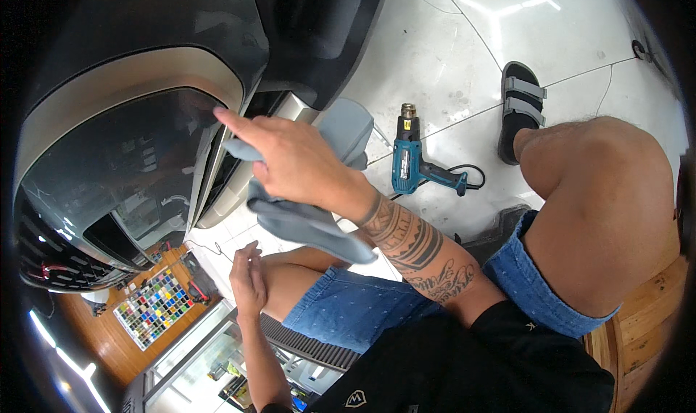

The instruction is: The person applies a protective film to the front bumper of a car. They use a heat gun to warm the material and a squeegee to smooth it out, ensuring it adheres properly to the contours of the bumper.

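My right hand (297,156) is closed around a grey cloth (308,228), which hangs below the palm in loose folds. Its index finger is stretched out, the tip at the upper corner of a dark, glossy car window (123,163). A bronze-coloured trim strip (138,69) curves around that glass. Over my bent left leg, my left hand (249,281) rests beside the knee with nothing in it, its fingers loosely extended and slightly bent.
A teal and black heat gun (408,156) stands on the white tiled floor (449,72), its cord trailing behind. My sandalled foot (518,112) is to its right. Beyond my left knee lies a wooden floor with a board of colour samples (154,308). A grey cart (196,340) is nearby.
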Demonstrator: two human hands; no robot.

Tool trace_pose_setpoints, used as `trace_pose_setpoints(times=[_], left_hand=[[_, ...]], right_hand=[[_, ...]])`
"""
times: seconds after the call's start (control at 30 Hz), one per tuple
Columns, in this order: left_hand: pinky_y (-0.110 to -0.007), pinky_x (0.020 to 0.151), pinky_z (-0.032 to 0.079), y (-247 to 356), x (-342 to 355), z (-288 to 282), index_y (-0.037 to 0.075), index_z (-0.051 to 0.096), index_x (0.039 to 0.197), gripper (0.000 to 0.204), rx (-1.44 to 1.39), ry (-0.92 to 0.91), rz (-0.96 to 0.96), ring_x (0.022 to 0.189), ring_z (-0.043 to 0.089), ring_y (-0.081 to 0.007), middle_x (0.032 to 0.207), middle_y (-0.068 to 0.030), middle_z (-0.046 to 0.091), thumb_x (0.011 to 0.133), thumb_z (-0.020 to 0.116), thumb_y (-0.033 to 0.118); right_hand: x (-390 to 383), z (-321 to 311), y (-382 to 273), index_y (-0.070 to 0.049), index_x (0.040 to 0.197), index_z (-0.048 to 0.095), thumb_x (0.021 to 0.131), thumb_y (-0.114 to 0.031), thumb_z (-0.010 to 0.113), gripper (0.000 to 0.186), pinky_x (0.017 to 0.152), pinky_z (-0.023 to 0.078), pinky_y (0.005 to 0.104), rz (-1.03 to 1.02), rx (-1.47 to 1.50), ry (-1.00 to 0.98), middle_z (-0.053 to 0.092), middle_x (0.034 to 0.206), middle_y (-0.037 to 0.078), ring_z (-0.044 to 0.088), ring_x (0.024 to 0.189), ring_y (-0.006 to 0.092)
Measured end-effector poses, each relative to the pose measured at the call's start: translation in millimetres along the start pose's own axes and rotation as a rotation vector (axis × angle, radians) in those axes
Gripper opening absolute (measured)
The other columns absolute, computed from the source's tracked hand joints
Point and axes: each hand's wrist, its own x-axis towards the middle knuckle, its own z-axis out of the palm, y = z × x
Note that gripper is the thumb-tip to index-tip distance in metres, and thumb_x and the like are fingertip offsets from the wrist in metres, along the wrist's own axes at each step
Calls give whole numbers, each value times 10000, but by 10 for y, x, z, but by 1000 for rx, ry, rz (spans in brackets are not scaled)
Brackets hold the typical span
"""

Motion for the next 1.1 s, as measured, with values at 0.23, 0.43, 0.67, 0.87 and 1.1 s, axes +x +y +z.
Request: trace_pose_setpoints(times=[0.23,0.43,0.67,0.87,1.1], left_hand=[[-324,734,471,-52,-22,11,-41,561,1137,265,-9,69,-90,775,583,-215,861,-153,617,896,484,36],[-313,683,477,7,-56,30,-45,568,1119,252,-41,82,-139,732,584,-189,838,-132,614,896,486,40],[-310,666,475,-174,-132,47,-44,578,1099,245,-56,112,-178,706,579,-181,810,-130,617,885,485,30],[-284,622,465,-123,-40,37,-47,582,1084,233,-58,107,-188,674,557,-163,773,-113,598,890,485,40],[-309,616,463,-141,35,22,-60,585,1047,241,80,126,-70,661,546,-190,756,-130,590,840,494,25]], right_hand=[[-8,173,257,-255,1490,220,733,-20,619,888,685,487,444,59,43,-110,596,813,190,603,718,348],[-76,235,327,-210,1456,319,739,-3,587,793,685,494,416,102,190,-114,633,881,232,616,667,348],[-24,-4,133,-127,1458,306,757,-33,595,764,779,504,364,125,306,-116,635,975,260,645,843,364],[30,24,110,20,1447,230,763,-86,637,803,764,479,407,319,398,-227,608,919,225,613,769,350],[143,-57,-123,41,1400,317,766,-101,642,727,827,459,404,276,367,-148,612,990,215,597,928,367]])
